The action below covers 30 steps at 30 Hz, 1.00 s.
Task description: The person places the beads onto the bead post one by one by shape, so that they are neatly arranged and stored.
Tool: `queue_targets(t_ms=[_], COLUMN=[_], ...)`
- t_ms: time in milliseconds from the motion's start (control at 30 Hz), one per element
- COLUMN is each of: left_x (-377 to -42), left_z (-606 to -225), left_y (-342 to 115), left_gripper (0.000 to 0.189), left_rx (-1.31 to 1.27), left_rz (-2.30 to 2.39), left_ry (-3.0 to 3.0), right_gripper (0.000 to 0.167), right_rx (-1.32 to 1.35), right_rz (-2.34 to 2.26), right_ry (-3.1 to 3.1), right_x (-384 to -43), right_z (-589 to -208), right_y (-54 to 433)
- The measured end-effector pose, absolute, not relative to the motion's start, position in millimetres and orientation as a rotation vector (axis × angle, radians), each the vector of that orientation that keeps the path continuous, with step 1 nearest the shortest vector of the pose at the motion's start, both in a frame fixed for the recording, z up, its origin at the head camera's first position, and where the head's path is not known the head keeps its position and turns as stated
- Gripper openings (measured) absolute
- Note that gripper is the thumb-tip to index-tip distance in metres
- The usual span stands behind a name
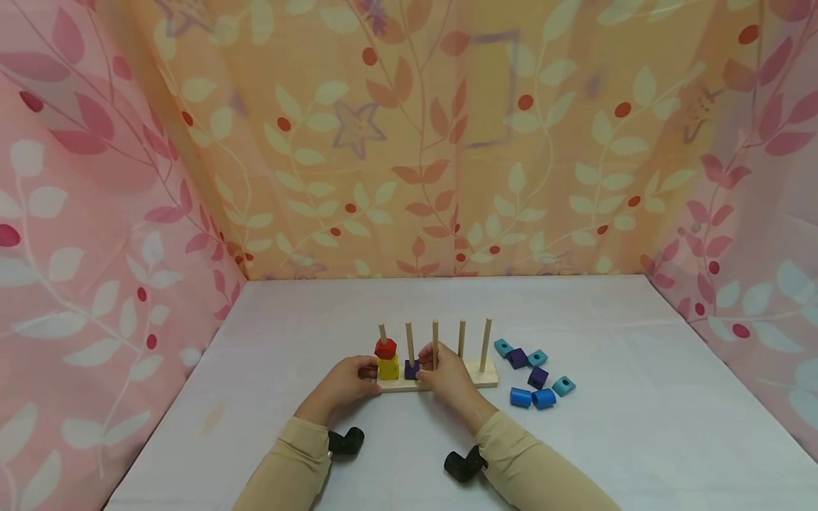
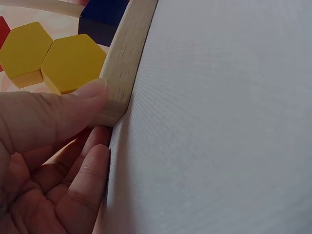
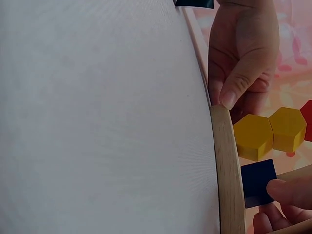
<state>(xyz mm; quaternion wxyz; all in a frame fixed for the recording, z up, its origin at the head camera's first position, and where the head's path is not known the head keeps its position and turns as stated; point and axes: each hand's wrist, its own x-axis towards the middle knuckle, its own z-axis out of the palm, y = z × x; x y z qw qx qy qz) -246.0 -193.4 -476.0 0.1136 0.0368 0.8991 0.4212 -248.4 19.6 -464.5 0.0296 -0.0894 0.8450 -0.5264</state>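
A wooden peg board (image 1: 399, 387) with upright pegs lies on the table. My left hand (image 1: 350, 383) grips its left end, thumb (image 2: 92, 90) on the wood and fingers curled beside that end. Two yellow hexagonal blocks (image 2: 73, 63) are stacked on the first peg under a red hexagonal block (image 1: 385, 348). At the bottom of the second peg sits a dark blue square block (image 3: 256, 180), against the base. My right hand (image 1: 450, 376) pinches this block, thumb on one edge and fingertips at the far side. The right hand partly hides the third peg.
Right of the board lie several loose blocks: light blue pieces (image 1: 564, 386) with holes, purple blocks (image 1: 538, 377) and two blue cylinders (image 1: 544, 398). Two bare pegs (image 1: 486, 344) rise at the board's right. Patterned cloth (image 1: 447, 142) hangs behind the white table (image 1: 319, 305).
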Motion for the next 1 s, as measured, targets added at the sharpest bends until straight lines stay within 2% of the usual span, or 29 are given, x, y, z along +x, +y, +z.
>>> queue_targets(t_ms=[267, 533, 733, 1000], left_x=[-247.6, -247.2, -247.2, -247.5], left_z=[-474.8, -475.7, -476.6, -476.3], left_y=[-192.5, -192.2, -192.1, -192.8], left_gripper=[0.050, 0.049, 0.049, 0.050], left_rx=[0.094, 0.097, 0.086, 0.089], left_rz=[1.216, 1.192, 1.195, 1.199], left_ry=[2.648, 2.662, 2.655, 2.649], right_gripper=[0.028, 0.047, 0.055, 0.048], right_rx=[-0.273, -0.352, -0.394, -0.496], right_rz=[-1.566, -1.506, -1.478, -1.556], right_ry=[2.612, 2.619, 2.599, 2.530], right_x=[-249.5, -241.0, -233.1, -227.4], right_z=[-459.8, -454.7, -447.8, -431.9], right_y=[21.8, 33.8, 48.7, 73.1])
